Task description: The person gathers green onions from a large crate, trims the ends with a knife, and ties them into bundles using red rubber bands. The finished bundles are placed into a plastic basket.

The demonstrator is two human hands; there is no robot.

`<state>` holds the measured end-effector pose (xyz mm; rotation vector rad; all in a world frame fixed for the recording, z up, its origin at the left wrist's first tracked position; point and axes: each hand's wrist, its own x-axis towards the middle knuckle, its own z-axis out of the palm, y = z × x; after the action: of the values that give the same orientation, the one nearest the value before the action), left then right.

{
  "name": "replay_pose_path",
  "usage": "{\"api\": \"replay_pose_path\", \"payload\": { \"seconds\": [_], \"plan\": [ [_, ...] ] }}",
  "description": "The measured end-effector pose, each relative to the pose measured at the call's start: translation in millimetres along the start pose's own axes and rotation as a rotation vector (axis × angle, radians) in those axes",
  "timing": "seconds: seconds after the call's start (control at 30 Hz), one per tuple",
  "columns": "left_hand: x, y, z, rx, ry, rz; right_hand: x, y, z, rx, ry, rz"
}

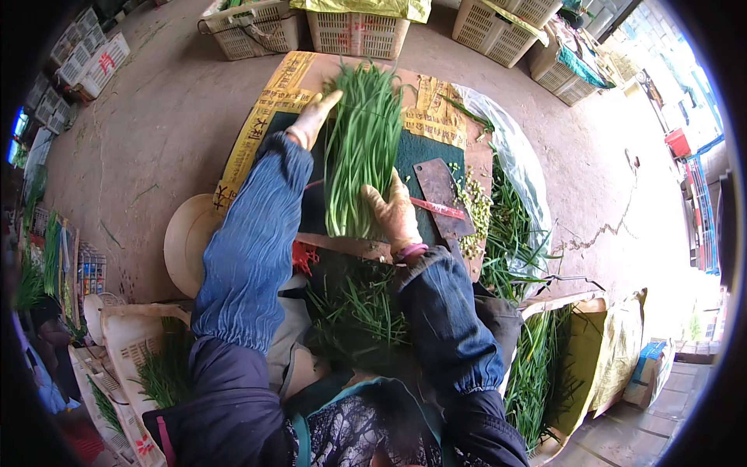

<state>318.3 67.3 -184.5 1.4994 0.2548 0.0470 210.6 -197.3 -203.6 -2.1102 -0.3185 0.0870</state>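
Note:
A bunch of long green garlic chives lies lengthwise on a dark green mat on the board before me, pale ends toward me. My left hand, in a pale glove, rests flat against its upper left side with fingers stretched out. At the lower right edge, my gloved right hand lies against the stalks, thumb and fingers apart; part of it is turned from view. Beside that hand, a cleaver lies flat with a red strip across it. Chopped pale stalk ends are scattered to its right.
Loose chives cover my lap, and more lie by the clear plastic sheet. A crate of chives stands at my right, another crate at my left. A round pale stool sits left; crates line the far side.

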Motion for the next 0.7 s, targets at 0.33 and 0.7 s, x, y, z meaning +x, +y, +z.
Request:
{"api": "replay_pose_path", "payload": {
  "seconds": [0.33, 0.7],
  "plan": [
    [-100, -3, 13, -0.173, 0.247, 0.052, -17, 33, -19, 0.322, 0.028, 0.069],
    [-208, 14, 14, -0.061, 0.315, 0.243, -230, -46, -208, 0.257, 0.102, -0.329]
  ]
}}
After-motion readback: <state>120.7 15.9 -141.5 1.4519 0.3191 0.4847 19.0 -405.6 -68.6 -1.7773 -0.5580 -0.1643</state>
